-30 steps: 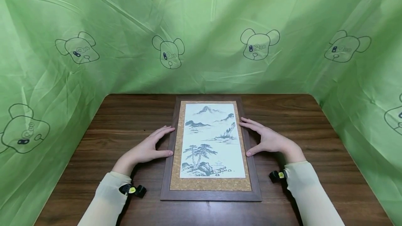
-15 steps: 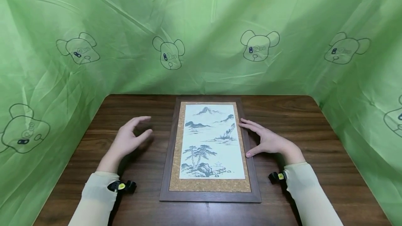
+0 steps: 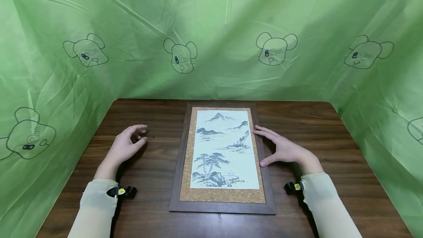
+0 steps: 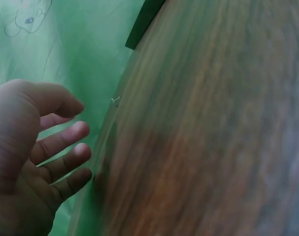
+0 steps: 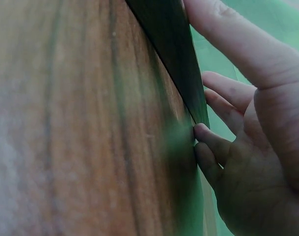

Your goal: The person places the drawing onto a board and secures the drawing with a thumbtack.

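Observation:
A dark wooden picture frame (image 3: 223, 208) lies flat with a cork mat (image 3: 222, 195) inside it. On the mat is a white sheet with an ink landscape (image 3: 226, 149) of mountains, trees and rocks. My right hand (image 3: 285, 150) rests its fingertips and thumb spread along the frame's right side. In the right wrist view the thumb and fingers of that hand (image 5: 259, 132) meet the dark frame edge (image 5: 176, 54). Away to the left of the frame, my left hand (image 3: 123, 146) is held near the tabletop, fingers loosely bent around nothing. The left wrist view shows the same hand (image 4: 19, 147).
The brown wood-grain table (image 3: 145, 216) extends on both sides of the frame. Behind and beside it hangs a green curtain (image 3: 224, 76) printed with bear heads. A dark speck (image 3: 153, 136) lies on the table near the left fingertips.
My left hand has let go of the frame's left side and moved away leftward, its fingers bending a little more. The right hand and the frame have stayed in place.

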A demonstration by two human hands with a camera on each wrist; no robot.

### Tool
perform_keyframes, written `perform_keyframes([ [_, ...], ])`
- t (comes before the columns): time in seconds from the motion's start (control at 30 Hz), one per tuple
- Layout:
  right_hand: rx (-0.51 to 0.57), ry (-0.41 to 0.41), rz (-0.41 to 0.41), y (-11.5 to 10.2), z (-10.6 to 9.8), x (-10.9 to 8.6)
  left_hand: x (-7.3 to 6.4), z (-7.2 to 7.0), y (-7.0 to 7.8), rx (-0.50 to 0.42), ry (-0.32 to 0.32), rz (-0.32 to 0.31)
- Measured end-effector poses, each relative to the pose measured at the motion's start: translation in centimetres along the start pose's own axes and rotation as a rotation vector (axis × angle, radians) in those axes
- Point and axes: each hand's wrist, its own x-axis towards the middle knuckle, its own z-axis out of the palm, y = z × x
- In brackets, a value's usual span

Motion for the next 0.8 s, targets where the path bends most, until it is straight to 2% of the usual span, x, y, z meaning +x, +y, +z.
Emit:
perform_keyframes([
  [0.13, -0.001, 0.002, -0.004, 0.0, 0.0, 0.0, 0.1, 0.4, 0.0, 0.024, -0.034, -0.027],
  [0.4, -0.016, 0.009, 0.004, 0.0, 0.1, 0.1, 0.8, 1.1, 0.7, 0.046, -0.086, -0.031],
  [0.63, -0.118, 0.068, -0.036, -0.9, 0.7, 0.7, 1.2, 1.5, 0.6, 0.058, -0.074, -0.037],
  [0.8, -0.117, 0.088, -0.040, -1.8, 1.3, 1.1, 1.4, 1.7, 0.4, 0.058, -0.072, -0.035],
])
